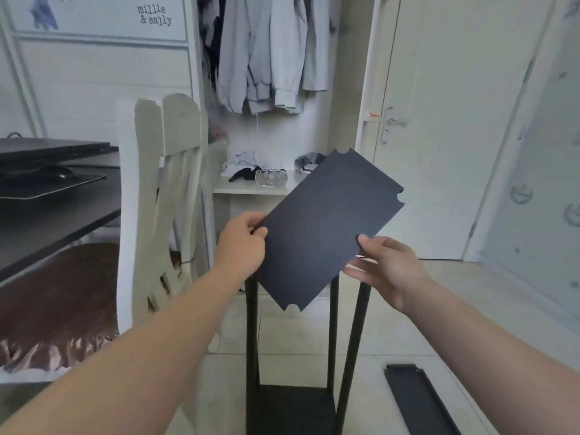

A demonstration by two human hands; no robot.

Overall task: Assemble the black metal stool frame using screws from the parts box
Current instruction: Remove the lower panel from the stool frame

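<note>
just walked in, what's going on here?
A person holds a black panel in the air with both hands: the left hand grips its left edge, and the right hand pinches its lower right edge, thumb on top. The panel is tilted above the upright posts of the black frame, not seated on them. Another black part lies on the floor to the right. No screws are visible.

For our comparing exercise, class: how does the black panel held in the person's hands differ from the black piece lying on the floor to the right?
The black panel is held up, tilted, by the left hand and right hand; the floor piece lies flat on the tiles, untouched. The panel is broad with scalloped corners; the floor piece is narrow with raised edges. Both are matte black.
</note>
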